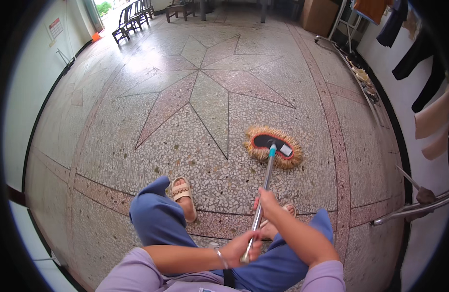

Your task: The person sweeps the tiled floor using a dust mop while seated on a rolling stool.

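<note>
A mop with a fringed tan head [294, 155] and a black, red-edged backing rests on the terrazzo floor [166, 146], ahead of my right foot. Its metal handle [269, 171] slopes back toward my body from a teal joint [272, 150]. Near the handle's lower end, my left hand [241, 249] is wrapped around it, a bracelet on the wrist. Farther up the shaft, my right hand [267, 204] grips it too. My left foot wears a beige sandal [181, 188]; the right sandal is partly hidden behind my right hand and forearm.
Dark wooden chairs [131, 20] line the far left, near a bright doorway. A cardboard box [319, 14] stands at the far right. Along the right wall are a metal rack with shoes [361, 75], hanging clothes [416, 54] and a protruding metal tube [410, 213].
</note>
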Available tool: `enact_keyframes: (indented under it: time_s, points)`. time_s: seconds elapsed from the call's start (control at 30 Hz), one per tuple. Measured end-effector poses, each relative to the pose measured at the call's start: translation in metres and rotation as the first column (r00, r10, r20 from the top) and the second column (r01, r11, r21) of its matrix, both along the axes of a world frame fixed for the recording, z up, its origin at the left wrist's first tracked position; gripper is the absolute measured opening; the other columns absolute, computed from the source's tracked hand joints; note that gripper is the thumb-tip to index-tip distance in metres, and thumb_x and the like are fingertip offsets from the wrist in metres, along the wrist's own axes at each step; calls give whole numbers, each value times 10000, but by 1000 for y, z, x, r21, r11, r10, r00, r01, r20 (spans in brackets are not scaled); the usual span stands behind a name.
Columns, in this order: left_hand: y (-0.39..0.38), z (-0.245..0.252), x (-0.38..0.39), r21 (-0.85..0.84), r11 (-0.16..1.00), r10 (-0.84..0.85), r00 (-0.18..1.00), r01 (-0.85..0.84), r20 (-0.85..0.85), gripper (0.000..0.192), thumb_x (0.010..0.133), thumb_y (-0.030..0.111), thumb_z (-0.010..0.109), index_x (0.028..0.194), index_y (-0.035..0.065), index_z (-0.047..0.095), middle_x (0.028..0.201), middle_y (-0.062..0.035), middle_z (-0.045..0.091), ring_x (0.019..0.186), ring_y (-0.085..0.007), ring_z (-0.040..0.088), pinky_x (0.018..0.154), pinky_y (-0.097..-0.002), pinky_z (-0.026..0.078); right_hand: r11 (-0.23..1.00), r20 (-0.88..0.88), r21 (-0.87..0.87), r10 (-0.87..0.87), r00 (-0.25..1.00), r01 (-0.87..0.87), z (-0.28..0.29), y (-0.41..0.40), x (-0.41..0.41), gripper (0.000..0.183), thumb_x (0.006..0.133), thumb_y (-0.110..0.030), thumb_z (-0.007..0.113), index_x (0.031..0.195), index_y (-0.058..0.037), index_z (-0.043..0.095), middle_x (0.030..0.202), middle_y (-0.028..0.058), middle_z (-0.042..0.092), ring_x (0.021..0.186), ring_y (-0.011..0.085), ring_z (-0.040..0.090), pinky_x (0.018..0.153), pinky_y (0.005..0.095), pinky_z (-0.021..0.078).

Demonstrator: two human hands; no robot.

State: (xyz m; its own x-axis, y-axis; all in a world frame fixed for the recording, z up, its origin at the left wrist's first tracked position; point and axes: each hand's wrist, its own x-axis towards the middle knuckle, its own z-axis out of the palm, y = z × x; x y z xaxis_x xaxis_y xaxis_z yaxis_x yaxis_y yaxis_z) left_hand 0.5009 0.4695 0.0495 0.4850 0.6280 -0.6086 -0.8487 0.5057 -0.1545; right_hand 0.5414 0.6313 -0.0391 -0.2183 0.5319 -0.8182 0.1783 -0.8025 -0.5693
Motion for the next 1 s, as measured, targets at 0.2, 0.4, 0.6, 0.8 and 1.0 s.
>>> enact_keyframes:
  time_s: [0.2, 0.4, 0.6, 0.8, 1.0]
  points:
    - [-41, 29, -37, 250, 269, -621, 366, 930, -693, 515, 890, 542, 348, 907, 51, 503, 709, -107, 582, 592, -223, 619, 500, -296, 497, 945, -9, -208, 255, 967, -252, 43, -89, 49, 186, 873, -192, 489, 943, -86, 353, 638, 56, 440, 442, 152, 436, 355, 285, 405]
    - [-19, -17, -72, -317, 58, 359, -316, 947, -878, 310, 863, 343, 477, 923, 41, 511, 751, -158, 609, 687, -303, 627, 590, -377, 493, 931, -107, -88, 345, 933, -354, 82, -79, 63, 541, 935, -131, 335, 1394, -220, 64, 713, 62, 448, 443, 129, 440, 342, 255, 398]
    - [3, -28, -71, -431, -143, 485, -317, 891, -815, 158, 807, 168, 498, 908, 55, 543, 783, -125, 633, 750, -270, 641, 572, -394, 492, 937, 14, -2, 351, 936, -351, 59, -32, 18, 560, 938, -185, 361, 1406, -254, 62, 734, 64, 453, 442, 110, 406, 352, 223, 372]
    - [9, -56, -74, -501, 33, 556, -432, 865, -710, 192, 814, 162, 484, 950, 58, 573, 809, -121, 640, 766, -274, 643, 562, -389, 494, 908, 123, 78, 401, 908, -412, 48, -20, 15, 583, 921, -163, 379, 1409, -248, 70, 712, 50, 452, 465, 109, 408, 365, 229, 382]
    - [-35, -27, -76, -471, -78, 471, -384, 879, -794, 187, 794, 153, 513, 939, 55, 578, 812, -124, 639, 765, -274, 643, 576, -401, 501, 878, 100, -91, 477, 873, -470, 115, -106, 51, 566, 927, -145, 350, 1408, -279, 86, 690, 47, 442, 438, 110, 391, 361, 229, 376]
